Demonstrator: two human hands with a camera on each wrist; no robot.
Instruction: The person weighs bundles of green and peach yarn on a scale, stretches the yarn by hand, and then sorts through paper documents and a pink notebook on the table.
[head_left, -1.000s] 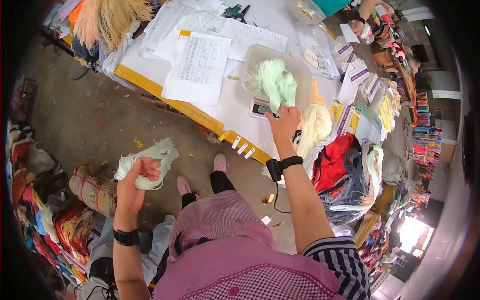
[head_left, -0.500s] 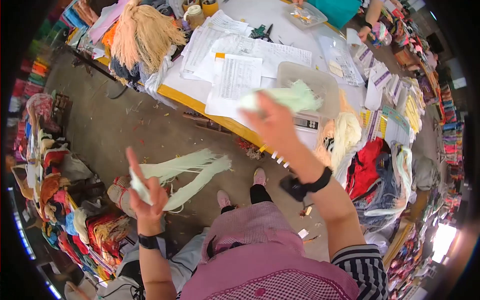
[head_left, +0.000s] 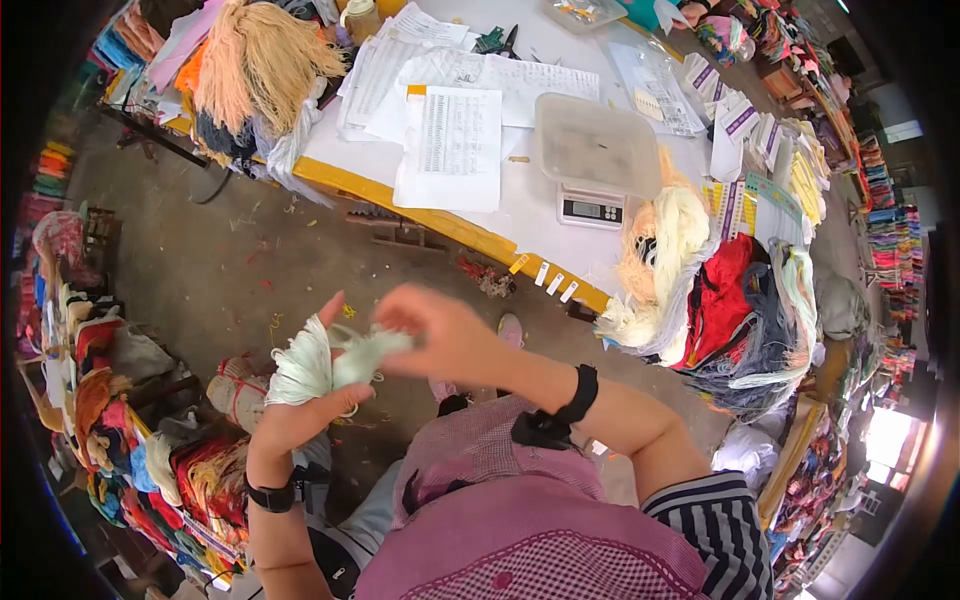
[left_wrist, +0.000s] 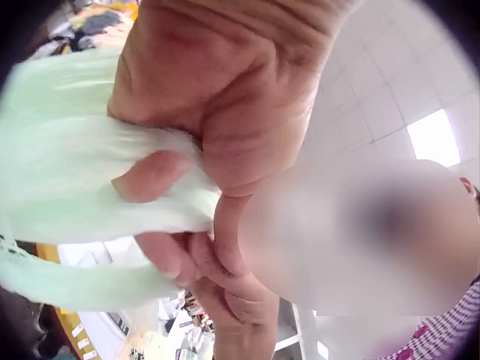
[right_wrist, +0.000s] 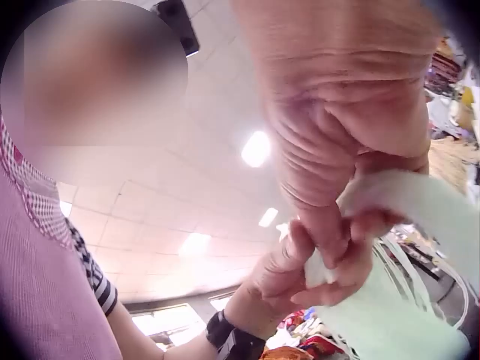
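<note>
Over the floor, in front of the body, both hands meet at pale green yarn. My left hand (head_left: 290,420) grips a looped hank of pale green yarn (head_left: 300,368), its curled fingers buried among the strands in the left wrist view. From the right, my right hand (head_left: 445,338) pinches a second pale green bundle (head_left: 366,356) against it. Close up in the right wrist view, fingertips of both hands meet at the yarn (right_wrist: 401,322), whose strands hang below. On the table, a translucent plastic tub (head_left: 597,145) sits atop a digital scale (head_left: 592,208).
The white table (head_left: 520,220) has a yellow edge and bears printed sheets (head_left: 455,140) and scissors (head_left: 510,42). Cream yarn (head_left: 675,225) and a red bundle (head_left: 720,290) lie at its right. Peach and tan hanks (head_left: 265,65) hang at its far left corner.
My right hand has lifted the pale green yarn out of the tub and brought it left and down to the left hand. The left hand's hank now bunches up beside it.
</note>
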